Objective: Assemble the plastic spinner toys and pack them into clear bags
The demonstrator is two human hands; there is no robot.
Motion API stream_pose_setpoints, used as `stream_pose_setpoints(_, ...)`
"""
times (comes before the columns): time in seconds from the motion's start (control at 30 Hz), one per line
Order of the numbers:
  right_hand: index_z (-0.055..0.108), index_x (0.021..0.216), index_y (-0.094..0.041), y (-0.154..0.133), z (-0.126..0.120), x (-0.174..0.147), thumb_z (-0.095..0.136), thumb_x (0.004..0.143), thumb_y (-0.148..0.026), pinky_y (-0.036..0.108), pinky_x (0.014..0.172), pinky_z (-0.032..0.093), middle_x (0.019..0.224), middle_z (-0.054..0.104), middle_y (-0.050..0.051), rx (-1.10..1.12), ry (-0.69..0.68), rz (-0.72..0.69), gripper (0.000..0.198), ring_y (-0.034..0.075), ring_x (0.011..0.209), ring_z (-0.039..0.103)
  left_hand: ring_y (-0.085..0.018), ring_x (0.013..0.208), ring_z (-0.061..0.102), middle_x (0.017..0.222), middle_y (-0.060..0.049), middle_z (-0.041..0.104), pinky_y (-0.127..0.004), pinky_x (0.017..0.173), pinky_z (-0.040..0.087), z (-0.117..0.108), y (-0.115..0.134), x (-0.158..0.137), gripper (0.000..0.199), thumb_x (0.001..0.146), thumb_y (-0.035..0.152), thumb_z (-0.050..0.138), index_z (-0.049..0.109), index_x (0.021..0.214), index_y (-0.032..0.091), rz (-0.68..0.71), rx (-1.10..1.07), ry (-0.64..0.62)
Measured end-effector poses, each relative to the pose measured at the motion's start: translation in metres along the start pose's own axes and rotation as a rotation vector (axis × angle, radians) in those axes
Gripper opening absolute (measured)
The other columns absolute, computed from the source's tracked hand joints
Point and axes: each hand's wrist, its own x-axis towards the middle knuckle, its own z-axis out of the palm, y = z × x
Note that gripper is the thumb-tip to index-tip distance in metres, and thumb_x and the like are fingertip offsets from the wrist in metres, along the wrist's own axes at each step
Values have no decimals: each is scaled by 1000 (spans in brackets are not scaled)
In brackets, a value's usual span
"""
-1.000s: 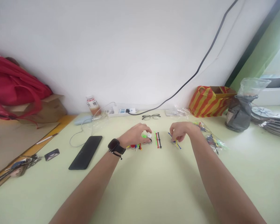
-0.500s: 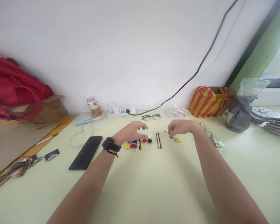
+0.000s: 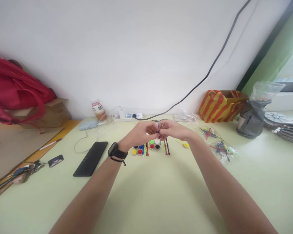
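My left hand (image 3: 147, 132), with a black watch on its wrist, and my right hand (image 3: 171, 130) meet above the table, fingertips together. Between them is a thin blue plastic arrow (image 3: 160, 141), held roughly upright; a small blue part shows at the fingertips, mostly hidden. Below the left hand lie several round pieces with coloured tops, among them a yellow disc (image 3: 134, 152) and a red disc (image 3: 140, 152). A bundle of coloured arrows (image 3: 146, 150) rests beside them. Red and black arrows (image 3: 167, 147) lie under the right hand. Further right is another yellow disc (image 3: 186, 146).
A black phone-like slab (image 3: 90, 159) lies left, near keys (image 3: 30, 169). At the back stand a bottle (image 3: 98, 110), a power strip (image 3: 127, 117) and a striped bag (image 3: 221, 105). Bagged coloured parts (image 3: 222, 148) lie right, before a grey bag (image 3: 252, 120).
My right hand has moved left with the blue arrow, bringing it to my left hand. The blue disc by the right hand has left its spot. My left fingers have closed in.
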Motion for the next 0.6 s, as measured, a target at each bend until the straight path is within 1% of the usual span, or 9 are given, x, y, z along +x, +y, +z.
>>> stream_pose_setpoints(0.07,56,85,-19,1,0,1,59,81,-20,22,56,45,73,67,0,-140,47,29,6,11,62,59,-16,73,71,80,-3,74,-27,69,56,2,-2,-1,9,85,27,69,66,85,18,-34,-10,-34)
stream_pose_setpoints(0.13,54,85,-20,4,-2,1,57,82,-21,21,51,37,73,65,0,-326,148,130,4,11,60,55,-16,65,68,70,-1,71,-25,60,51,3,-5,-3,16,83,30,72,64,77,18,-87,5,-88)
stream_pose_setpoints(0.17,54,85,-20,6,-3,1,57,82,-20,22,51,37,73,66,0,-403,189,196,4,11,60,56,-15,62,66,67,-1,70,-24,56,49,3,-7,-3,19,82,31,74,63,73,18,-110,23,-122)
stream_pose_setpoints(0.23,55,84,-19,11,-6,0,60,79,-17,24,53,41,70,69,3,-498,194,334,7,14,60,60,-15,62,65,67,-1,70,-24,54,45,4,-12,-4,22,78,33,79,65,70,18,-124,63,-200)
stream_pose_setpoints(0.3,57,80,-18,17,-9,-1,66,74,-15,27,55,47,63,69,6,-519,114,445,11,19,57,64,-15,66,65,72,-1,73,-24,57,45,6,-17,-4,17,71,31,83,73,74,19,-101,105,-274)
stream_pose_setpoints(0.37,59,79,-17,21,-11,-2,70,74,-18,30,57,51,60,69,8,-526,44,522,13,22,56,67,-15,66,63,73,0,72,-24,58,45,10,-22,-4,16,66,30,86,79,77,21,-99,140,-336)
stream_pose_setpoints(0.43,61,84,-16,23,-16,-4,73,77,-26,31,59,54,67,72,9,-541,24,558,17,22,58,70,-14,58,58,67,1,69,-24,52,40,13,-26,-5,16,61,29,88,81,73,22,-127,175,-376)
stream_pose_setpoints(0.5,62,92,-17,22,-24,-8,75,79,-31,30,61,54,79,75,9,-587,59,581,23,21,62,72,-13,52,53,61,1,66,-25,47,36,15,-30,-6,14,57,29,88,81,67,22,-163,202,-399)
stream_pose_setpoints(0.6,61,94,-18,23,-42,-18,80,75,-29,30,62,53,91,75,9,-671,123,644,28,22,69,74,-14,53,56,69,-1,70,-25,47,36,15,-35,-8,15,56,28,88,80,66,22,-190,237,-424)
